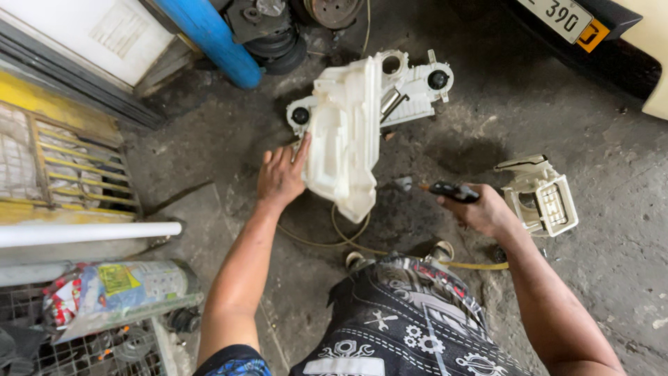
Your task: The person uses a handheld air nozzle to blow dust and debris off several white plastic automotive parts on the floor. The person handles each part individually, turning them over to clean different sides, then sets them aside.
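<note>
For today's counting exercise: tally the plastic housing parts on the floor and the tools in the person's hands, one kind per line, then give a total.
Large white plastic housing, touched by the left hand: 1
Small cream plastic housing part on the floor: 1
Black-handled tool, held in the right hand: 1
Total: 3

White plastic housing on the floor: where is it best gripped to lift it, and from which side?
Probably by the tall moulded shell of the white plastic housing, from its left edge, where the left hand already rests. That edge is long, ribbed and free of obstructions. The far end carries round ports and a metal pipe stub, a poorer hold. The right hand is occupied with a dark tool.
</note>
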